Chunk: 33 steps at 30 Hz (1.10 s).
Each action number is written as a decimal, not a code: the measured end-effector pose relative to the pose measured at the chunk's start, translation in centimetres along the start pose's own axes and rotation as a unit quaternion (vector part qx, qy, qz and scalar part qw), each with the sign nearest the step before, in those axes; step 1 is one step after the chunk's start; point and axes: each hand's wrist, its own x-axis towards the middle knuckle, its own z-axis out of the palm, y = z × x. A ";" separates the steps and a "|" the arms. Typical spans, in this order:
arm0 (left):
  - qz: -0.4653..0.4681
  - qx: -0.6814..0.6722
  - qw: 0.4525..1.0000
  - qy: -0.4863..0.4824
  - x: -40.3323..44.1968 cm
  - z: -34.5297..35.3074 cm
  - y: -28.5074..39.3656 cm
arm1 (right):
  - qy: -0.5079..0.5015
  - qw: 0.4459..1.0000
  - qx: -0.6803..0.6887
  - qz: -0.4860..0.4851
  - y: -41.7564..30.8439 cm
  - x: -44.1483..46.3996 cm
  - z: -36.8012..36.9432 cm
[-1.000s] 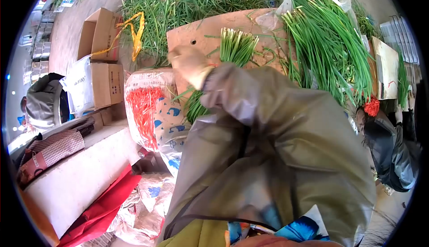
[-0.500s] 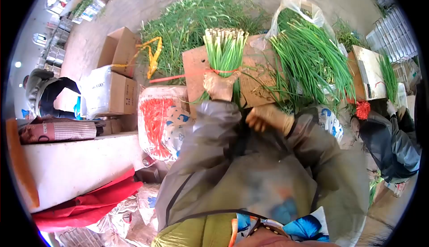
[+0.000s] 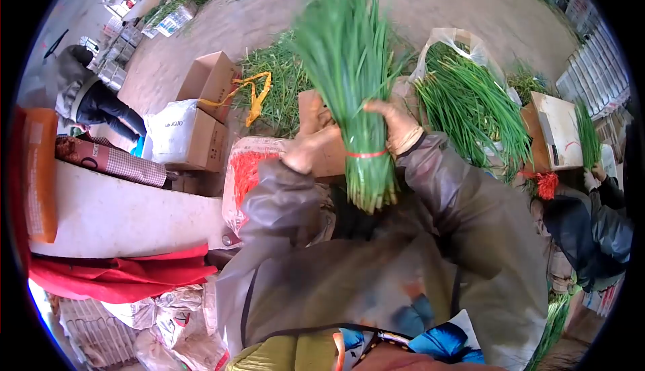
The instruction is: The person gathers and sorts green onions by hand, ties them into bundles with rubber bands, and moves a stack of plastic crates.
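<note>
A tied bunch of chives (image 3: 357,96) stands between my hands, green leaves up and pale cut ends down toward my lap. A red band circles its lower part. My left hand (image 3: 312,141) is closed against the bunch's left side. On the other side, my right hand (image 3: 398,126) grips it with the thumb across the front; the other fingers are partly hidden. Behind the hands lies a brown cardboard sheet (image 3: 329,160), mostly covered by the bunch and my arms.
Loose chives (image 3: 470,99) lie on the right by a clear plastic bag (image 3: 457,35). Red ties (image 3: 247,173) rest on a sack at left, near cardboard boxes (image 3: 201,139) and yellow strapping (image 3: 256,99). A co-worker (image 3: 584,223) sits at far right; another person (image 3: 91,92) bends at left.
The bunch has been lifted off the cardboard and turned over, so its leaves now point up. My right hand has come up from my lap to the bunch.
</note>
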 end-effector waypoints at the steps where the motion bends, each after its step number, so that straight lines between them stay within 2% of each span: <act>1: 0.022 0.026 0.999 0.035 1.5 0.3 -1.3 | 0.003 0.978 -0.177 -0.112 -0.3 0.0 0.9; 2: 0.042 0.051 0.995 0.069 2.6 -0.1 -2.9 | 0.010 0.912 -0.346 -0.219 -0.8 -0.5 1.6; 3: -0.002 0.090 0.989 0.117 3.1 -1.6 -4.2 | 0.091 0.754 -0.600 -0.250 -2.0 -1.5 2.0; 5: -0.102 0.154 0.962 0.201 4.2 -4.7 -6.8 | 0.009 0.909 -0.371 -0.187 4.7 2.1 -4.6; 6: -0.064 -0.110 0.978 0.166 4.2 -4.9 -6.9 | 0.000 0.833 -0.510 -0.215 4.7 1.7 -5.6; 7: -0.041 -0.241 0.959 0.144 4.2 -4.6 -7.1 | 0.002 0.832 -0.512 -0.216 5.7 2.1 -7.0; 8: -0.026 -0.367 0.922 0.119 4.3 -4.3 -7.3 | 0.009 0.920 -0.343 -0.188 7.4 2.6 -8.5; 9: 0.009 -0.224 0.967 0.122 4.4 -3.0 -7.4 | 0.017 0.975 -0.158 -0.152 9.2 3.1 -9.9; 10: 0.046 -0.073 0.989 0.120 4.7 -1.7 -7.3 | 0.018 0.989 -0.064 -0.135 8.8 3.6 -9.8; 11: 0.086 0.079 0.987 0.112 5.5 -0.6 -7.2 | 0.021 0.992 0.032 -0.120 8.5 4.0 -9.7; 13: 0.106 0.254 0.959 0.072 5.6 -1.5 -7.0 | -0.032 0.971 -0.171 -0.165 3.2 2.2 -5.8; 14: 0.143 0.312 0.938 0.044 5.5 -0.9 -5.8 | 0.063 0.950 -0.260 -0.158 1.0 1.0 -4.3; 15: 0.184 0.366 0.912 0.019 5.3 -0.2 -4.5 | 0.063 0.978 -0.158 -0.122 -0.6 0.1 -2.4; 16: 0.156 0.291 0.944 0.012 5.0 0.4 -5.3 | 0.065 0.993 -0.053 -0.086 -1.5 -0.7 -0.9; 17: 0.128 0.214 0.968 0.011 4.6 1.0 -6.1 | 0.058 0.995 -0.052 -0.059 -1.8 -1.0 -0.6; 18: -0.020 -0.038 0.999 0.031 3.9 -0.6 -9.9 | 0.049 0.997 -0.051 -0.033 -2.1 -1.3 -0.4; 19: -0.018 -0.181 0.983 0.004 3.2 1.1 -9.1 | 0.067 0.993 -0.091 -0.040 -2.6 -1.9 0.0; 20: -0.020 -0.180 0.984 0.001 3.1 0.5 -9.8 | 0.069 0.993 -0.090 -0.043 -3.1 -2.3 0.0; 21: -0.053 -0.268 0.962 0.007 3.0 0.3 -10.1 | 0.020 0.988 -0.145 -0.048 -3.5 -2.7 -0.3; 22: -0.059 -0.304 0.951 -0.019 2.8 -0.1 -10.4 | -0.030 0.978 -0.199 -0.050 -3.8 -3.3 -0.8; 23: -0.066 -0.339 0.937 -0.045 2.7 0.6 -9.5 | -0.005 0.954 -0.282 -0.100 -3.6 -3.9 -1.9; 24: -0.075 -0.372 0.922 -0.070 2.6 1.3 -8.5 | -0.008 0.955 -0.281 -0.100 -3.9 -4.7 -2.7; 25: 0.008 -0.311 0.941 -0.131 2.8 1.1 -8.3 | 0.036 0.963 -0.246 -0.100 -4.4 -5.4 -3.3; 26: 0.048 -0.274 0.947 -0.163 2.8 0.9 -8.1 | 0.081 0.969 -0.209 -0.101 -4.8 -6.2 -4.0; 27: 0.090 -0.238 0.948 -0.192 2.9 0.6 -7.9 | 0.083 0.970 -0.212 -0.089 -5.7 -6.8 -4.4; 29: -0.046 -0.320 0.934 -0.149 2.7 0.2 -7.6 | 0.100 0.974 -0.179 -0.099 -6.2 -7.6 -3.9; 31: -0.081 -0.358 0.929 -0.050 2.1 0.7 -7.9 | 0.062 0.968 -0.213 -0.121 -6.7 -8.2 -1.8; 33: -0.072 -0.367 0.925 -0.073 2.0 2.6 -7.5 | 0.009 0.947 -0.279 -0.161 -6.5 -8.1 -0.5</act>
